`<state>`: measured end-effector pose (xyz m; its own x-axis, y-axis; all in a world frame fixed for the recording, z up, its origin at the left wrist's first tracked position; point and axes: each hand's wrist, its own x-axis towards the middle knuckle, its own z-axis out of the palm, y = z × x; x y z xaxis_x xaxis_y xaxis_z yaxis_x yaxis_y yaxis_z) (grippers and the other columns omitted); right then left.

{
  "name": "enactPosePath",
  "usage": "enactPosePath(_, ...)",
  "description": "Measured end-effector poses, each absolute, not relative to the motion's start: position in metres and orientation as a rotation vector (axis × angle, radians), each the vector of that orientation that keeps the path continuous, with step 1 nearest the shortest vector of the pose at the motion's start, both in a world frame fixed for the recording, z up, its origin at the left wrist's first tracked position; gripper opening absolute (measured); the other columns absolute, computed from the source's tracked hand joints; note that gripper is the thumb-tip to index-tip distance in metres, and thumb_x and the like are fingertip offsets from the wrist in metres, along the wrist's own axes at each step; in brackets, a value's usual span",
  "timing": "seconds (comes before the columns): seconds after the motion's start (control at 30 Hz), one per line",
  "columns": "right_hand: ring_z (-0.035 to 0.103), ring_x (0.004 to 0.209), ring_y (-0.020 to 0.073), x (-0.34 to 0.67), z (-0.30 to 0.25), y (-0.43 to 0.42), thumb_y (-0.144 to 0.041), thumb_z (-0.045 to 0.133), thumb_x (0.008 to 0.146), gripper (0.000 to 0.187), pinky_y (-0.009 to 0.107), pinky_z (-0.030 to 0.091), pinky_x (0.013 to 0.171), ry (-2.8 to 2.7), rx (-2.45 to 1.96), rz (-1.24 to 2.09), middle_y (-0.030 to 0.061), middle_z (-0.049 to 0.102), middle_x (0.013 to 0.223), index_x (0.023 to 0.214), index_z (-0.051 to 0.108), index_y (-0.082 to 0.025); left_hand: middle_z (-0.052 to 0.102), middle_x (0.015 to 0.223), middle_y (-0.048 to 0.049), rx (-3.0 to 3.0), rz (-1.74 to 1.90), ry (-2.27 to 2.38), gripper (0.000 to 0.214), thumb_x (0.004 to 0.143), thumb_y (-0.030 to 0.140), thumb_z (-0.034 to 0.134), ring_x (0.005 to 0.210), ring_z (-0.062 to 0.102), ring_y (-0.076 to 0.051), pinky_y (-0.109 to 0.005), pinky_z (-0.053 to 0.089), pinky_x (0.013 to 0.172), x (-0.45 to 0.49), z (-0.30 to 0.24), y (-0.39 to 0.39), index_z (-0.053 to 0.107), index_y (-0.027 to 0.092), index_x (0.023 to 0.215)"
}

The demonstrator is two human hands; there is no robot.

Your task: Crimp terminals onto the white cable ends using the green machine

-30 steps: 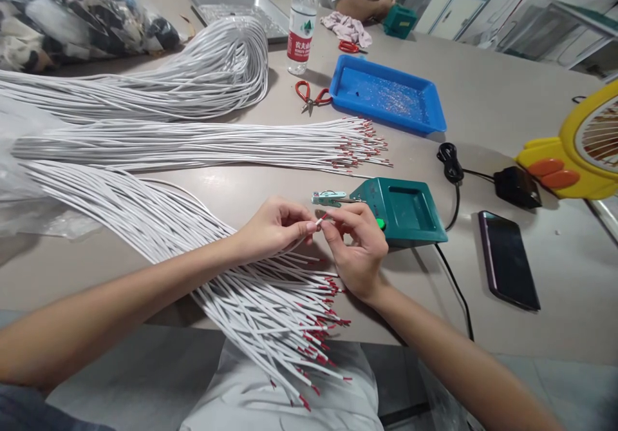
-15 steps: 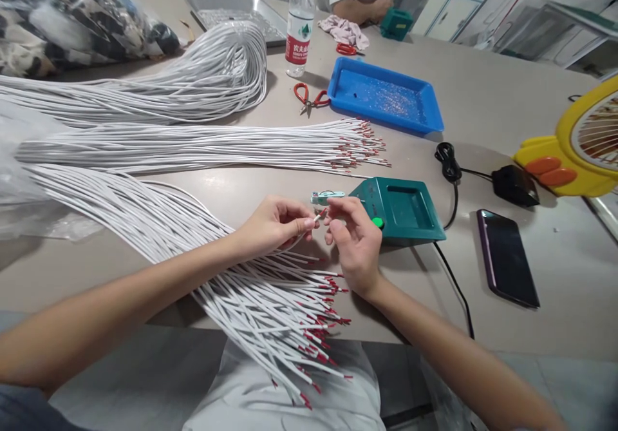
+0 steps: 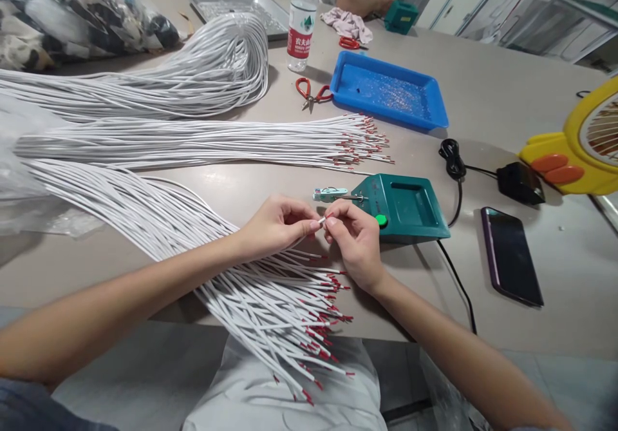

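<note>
Between thumb and finger, my left hand (image 3: 284,225) pinches a white cable (image 3: 322,221) close to its end. My right hand (image 3: 355,241) is closed on the red-wired tip of that same cable, its fingertips hiding most of the tip. Below both hands, a loose bundle of white cables (image 3: 270,308) with red ends fans out over the table edge and my lap. Just beyond my right hand stands a green box-shaped device (image 3: 410,205) with a bright green button. A pale turquoise clip-like piece (image 3: 333,194) sticks out from its left side.
Another cable bundle (image 3: 203,144) lies straight across the table, with a coiled bundle (image 3: 226,70) behind. Farther back are a blue tray (image 3: 386,89), red-handled snips (image 3: 311,96) and a water bottle (image 3: 300,31). On the right are a phone (image 3: 512,257) and a yellow fan (image 3: 574,141). A co-worker's arm (image 3: 362,2) shows behind.
My right fingers, spread apart beside the cable end before, have closed on its tip. My left hand keeps its pinch. The whole view has shifted slightly.
</note>
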<state>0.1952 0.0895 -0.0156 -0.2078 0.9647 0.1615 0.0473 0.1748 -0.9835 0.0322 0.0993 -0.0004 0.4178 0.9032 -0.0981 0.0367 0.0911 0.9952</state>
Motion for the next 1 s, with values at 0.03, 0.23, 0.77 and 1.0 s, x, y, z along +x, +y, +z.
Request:
enactPosePath(0.03, 0.044, 0.054, 0.0070, 0.1955, -0.0164, 0.0894, -0.027, 0.055, 0.082, 0.015, 0.021, 0.038, 0.048, -1.497, -1.019, 1.191, -0.0023, 0.048, 0.070, 0.072, 0.051, -0.018, 0.051, 0.048, 0.0015, 1.312, 0.820, 0.943, 0.030, 0.073, 0.036, 0.067, 0.038, 0.037, -0.003, -0.016, 0.026, 0.037, 0.0321, -0.0006, 0.0994, 0.065, 0.006, 0.069)
enactPosePath(0.23, 0.041, 0.052, 0.0071, 0.1970, -0.0208, 0.0876, -0.028, 0.052, 0.084, 0.014, 0.021, 0.037, 0.047, -1.451, -1.033, 1.184, -0.0024, 0.046, 0.068, 0.073, 0.051, -0.018, 0.056, 0.053, -0.0014, 1.196, 0.843, 0.915, 0.036, 0.072, 0.043, 0.067, 0.035, 0.036, -0.003, -0.017, 0.025, 0.034, 0.0309, -0.0010, 0.1006, 0.063, 0.007, 0.071)
enactPosePath(0.77, 0.054, 0.071, 0.0112, 0.1967, -0.0184, 0.0876, -0.024, 0.059, 0.083, 0.005, 0.023, 0.047, 0.060, -1.525, -0.959, 1.069, -0.0002, 0.055, 0.077, 0.081, 0.059, -0.020, 0.043, 0.050, 0.0043, 1.408, 0.794, 0.852, 0.027, 0.080, 0.034, 0.061, 0.044, 0.033, -0.004, -0.017, 0.024, 0.042, 0.0309, -0.0023, 0.0999, 0.061, 0.009, 0.069)
enactPosePath(1.0, 0.055, 0.079, 0.0131, 0.1957, -0.0201, 0.0858, -0.018, 0.064, 0.079, 0.032, 0.024, 0.050, 0.061, -1.517, -0.922, 0.996, 0.0014, 0.055, 0.087, 0.109, 0.057, -0.026, 0.041, 0.047, 0.0041, 1.324, 0.673, 0.780, 0.033, 0.083, 0.039, 0.057, 0.040, 0.031, -0.003, -0.017, 0.021, 0.039, 0.0266, -0.0058, 0.1015, 0.060, 0.010, 0.068)
